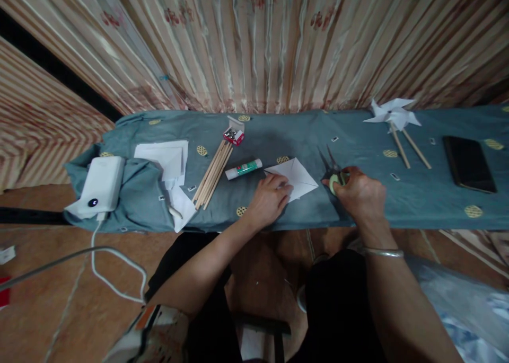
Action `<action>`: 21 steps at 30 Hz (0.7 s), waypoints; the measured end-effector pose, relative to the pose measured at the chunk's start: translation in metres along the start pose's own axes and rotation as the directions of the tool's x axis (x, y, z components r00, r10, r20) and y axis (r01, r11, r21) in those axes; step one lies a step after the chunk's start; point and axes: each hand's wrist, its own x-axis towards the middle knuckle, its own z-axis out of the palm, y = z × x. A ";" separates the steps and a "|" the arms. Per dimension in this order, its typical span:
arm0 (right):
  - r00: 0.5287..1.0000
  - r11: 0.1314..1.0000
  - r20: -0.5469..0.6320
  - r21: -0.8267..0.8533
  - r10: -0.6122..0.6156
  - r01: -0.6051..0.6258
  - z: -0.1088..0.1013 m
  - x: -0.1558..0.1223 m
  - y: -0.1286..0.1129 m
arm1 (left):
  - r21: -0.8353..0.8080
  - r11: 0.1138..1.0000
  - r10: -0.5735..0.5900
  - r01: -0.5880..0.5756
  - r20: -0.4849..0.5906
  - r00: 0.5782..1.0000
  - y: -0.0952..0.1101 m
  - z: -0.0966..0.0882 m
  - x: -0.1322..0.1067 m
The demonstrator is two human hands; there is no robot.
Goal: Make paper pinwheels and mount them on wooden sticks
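My left hand (271, 197) rests on the near corner of a folded white paper square (296, 175) lying on the blue-grey cloth of the table (417, 198); its fingers are curled and pressed onto the sheet. My right hand (360, 192) is closed around the green handles of a pair of scissors (333, 167), whose dark blades lie open on the cloth and point away from me. The scissors sit just right of the paper.
A glue stick (243, 169), a bundle of wooden sticks (212, 175), a small red box (234, 134) and a stack of white paper (163, 158) lie to the left. A white charger with cable (99, 185) sits far left. A paper pinwheel (393, 115) and a black phone (469, 164) lie to the right.
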 end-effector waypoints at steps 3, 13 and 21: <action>1.000 1.000 0.021 0.030 -0.010 0.009 0.003 0.009 0.007 | 0.040 0.999 -0.017 0.015 0.043 0.999 0.002 0.003 0.000; 0.996 0.991 0.013 0.100 0.091 -0.092 0.007 0.019 0.025 | -0.047 0.998 -0.029 0.029 0.011 1.000 -0.003 0.003 -0.001; 0.991 0.985 0.069 0.122 0.112 -0.120 0.000 0.018 0.020 | -0.079 0.997 0.023 -0.025 -0.029 0.999 -0.013 0.004 -0.002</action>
